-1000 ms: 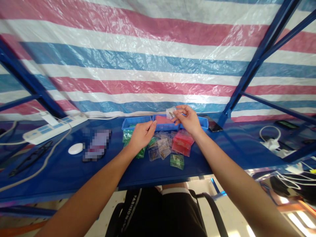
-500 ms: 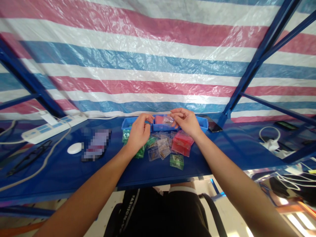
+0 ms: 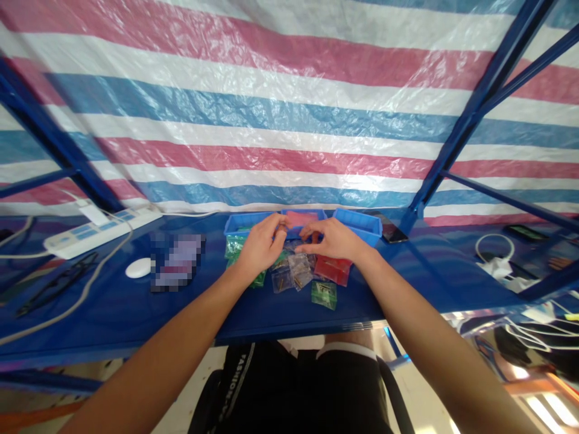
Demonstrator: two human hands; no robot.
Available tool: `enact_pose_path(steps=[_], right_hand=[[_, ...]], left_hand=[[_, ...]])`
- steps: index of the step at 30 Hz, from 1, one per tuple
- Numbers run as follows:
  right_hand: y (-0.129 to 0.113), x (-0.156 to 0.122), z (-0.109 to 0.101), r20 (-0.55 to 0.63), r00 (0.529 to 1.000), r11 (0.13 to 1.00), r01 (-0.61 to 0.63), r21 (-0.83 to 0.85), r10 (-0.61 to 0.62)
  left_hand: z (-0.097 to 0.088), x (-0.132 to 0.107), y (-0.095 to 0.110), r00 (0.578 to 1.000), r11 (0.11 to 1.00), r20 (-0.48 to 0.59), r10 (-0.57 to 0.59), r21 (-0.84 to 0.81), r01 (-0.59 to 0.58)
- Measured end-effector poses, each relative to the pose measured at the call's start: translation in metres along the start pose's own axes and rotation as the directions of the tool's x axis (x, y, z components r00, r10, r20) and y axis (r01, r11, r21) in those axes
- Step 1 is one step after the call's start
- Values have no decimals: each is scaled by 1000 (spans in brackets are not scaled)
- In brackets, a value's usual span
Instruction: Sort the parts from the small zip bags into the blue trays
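My left hand (image 3: 263, 243) hovers in front of the blue bins, fingers curled and the thumb apart, with nothing visible in it. Beside it my right hand (image 3: 333, 240) reaches over the clear zip bags (image 3: 298, 269), its thumb and fingers apart and no bag showing between them. These clear bags hold small brass-coloured parts. Red zip bags (image 3: 333, 270) lie under and in front of my right hand. Green zip bags (image 3: 235, 246) are partly hidden by my left hand. A single green bag (image 3: 324, 295) with small metal parts lies nearest the table edge.
Three blue bins stand along the back: a left bin (image 3: 244, 222), a middle bin with red bags (image 3: 302, 218) and a right bin (image 3: 357, 224). A dark phone (image 3: 392, 230) lies to the right. Leftward are a white mouse (image 3: 139, 268), a power strip (image 3: 102, 232) and cables.
My right hand has come down and left from the middle bin; the clear bag in its fingers no longer shows there. My left hand has shifted slightly right.
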State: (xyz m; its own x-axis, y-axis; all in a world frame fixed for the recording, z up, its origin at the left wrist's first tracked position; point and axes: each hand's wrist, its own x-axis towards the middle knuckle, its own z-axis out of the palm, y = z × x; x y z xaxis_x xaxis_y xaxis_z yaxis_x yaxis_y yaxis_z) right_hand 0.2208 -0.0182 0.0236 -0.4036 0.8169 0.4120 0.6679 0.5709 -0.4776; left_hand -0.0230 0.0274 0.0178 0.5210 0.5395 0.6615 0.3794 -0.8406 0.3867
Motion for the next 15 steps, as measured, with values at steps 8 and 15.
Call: enact_pose_path(steps=[8, 15], right_hand=[[6, 2, 12, 177, 983, 994, 21, 111, -41], [11, 3, 15, 210, 978, 964, -52, 263, -5]], left_hand=[[2, -1, 1, 990, 996, 117, -84, 16, 83], [2, -1, 4, 993, 994, 96, -71, 95, 62]])
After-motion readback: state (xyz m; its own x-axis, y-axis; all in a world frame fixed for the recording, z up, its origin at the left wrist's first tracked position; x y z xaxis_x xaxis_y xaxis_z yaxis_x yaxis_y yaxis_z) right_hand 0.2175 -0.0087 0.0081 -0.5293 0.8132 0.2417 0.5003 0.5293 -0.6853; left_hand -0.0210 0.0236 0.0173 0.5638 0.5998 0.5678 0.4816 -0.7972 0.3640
